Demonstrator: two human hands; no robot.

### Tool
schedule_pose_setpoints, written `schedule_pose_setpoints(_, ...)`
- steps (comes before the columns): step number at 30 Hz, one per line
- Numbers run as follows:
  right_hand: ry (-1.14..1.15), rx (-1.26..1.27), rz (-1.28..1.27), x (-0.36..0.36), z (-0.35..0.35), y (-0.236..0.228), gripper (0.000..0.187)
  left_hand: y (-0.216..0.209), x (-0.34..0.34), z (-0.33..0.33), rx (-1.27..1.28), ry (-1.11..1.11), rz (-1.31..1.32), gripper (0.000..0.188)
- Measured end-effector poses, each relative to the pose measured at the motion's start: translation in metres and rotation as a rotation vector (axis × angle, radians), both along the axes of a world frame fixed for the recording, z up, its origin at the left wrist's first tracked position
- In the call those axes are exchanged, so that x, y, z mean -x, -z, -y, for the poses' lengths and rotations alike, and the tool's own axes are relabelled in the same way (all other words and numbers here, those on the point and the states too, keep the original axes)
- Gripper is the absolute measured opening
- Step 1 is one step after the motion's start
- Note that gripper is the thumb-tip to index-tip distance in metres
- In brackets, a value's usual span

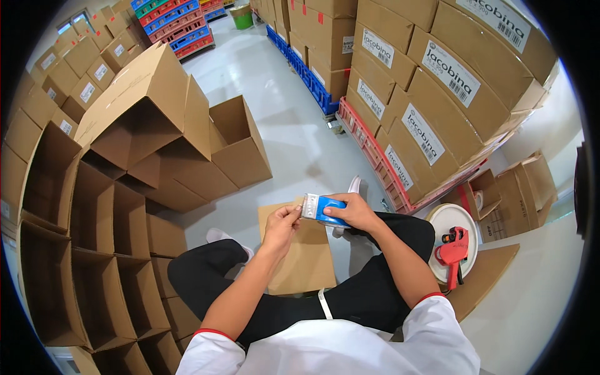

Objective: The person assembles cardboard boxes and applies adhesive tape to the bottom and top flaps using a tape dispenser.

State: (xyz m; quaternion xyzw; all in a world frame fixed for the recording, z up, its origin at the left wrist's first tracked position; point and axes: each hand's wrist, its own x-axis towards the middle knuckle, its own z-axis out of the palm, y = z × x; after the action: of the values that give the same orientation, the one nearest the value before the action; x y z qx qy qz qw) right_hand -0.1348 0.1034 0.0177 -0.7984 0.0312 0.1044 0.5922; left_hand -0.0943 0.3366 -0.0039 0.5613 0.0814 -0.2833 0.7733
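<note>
Blue handheld device (324, 208), silvery end toward 9 o'clock, is grasped from 3 o'clock by right hand (359, 212); left hand (280, 227) bunches fingertips there, hold unclear.

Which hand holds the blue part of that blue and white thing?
The right hand: it wraps around the blue part, whereas the left hand is at the whitish end.
</note>
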Motion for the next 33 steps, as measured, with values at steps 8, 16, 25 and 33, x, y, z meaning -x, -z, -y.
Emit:
schedule_pose_setpoints(8,-0.076,0.706,0.185,-0.024,0.053,-0.031,0.060,0.030,-0.053,-0.086,-0.324,-0.287,0.254,0.016)
schedule_pose_setpoints(16,-0.075,1.072,0.126,-0.032,0.056,-0.039,0.063,0.072,-0.070,-0.124,-0.387,-0.308,0.214,0.016)
schedule_pose_setpoints(25,-0.103,1.102,0.118,-0.037,0.046,-0.045,0.061,0.075,-0.071,-0.125,-0.394,-0.303,0.170,0.017)
schedule_pose_setpoints(33,-0.148,1.114,0.081,-0.046,0.045,-0.039,0.061,0.081,-0.071,-0.130,-0.405,-0.327,0.169,0.016)
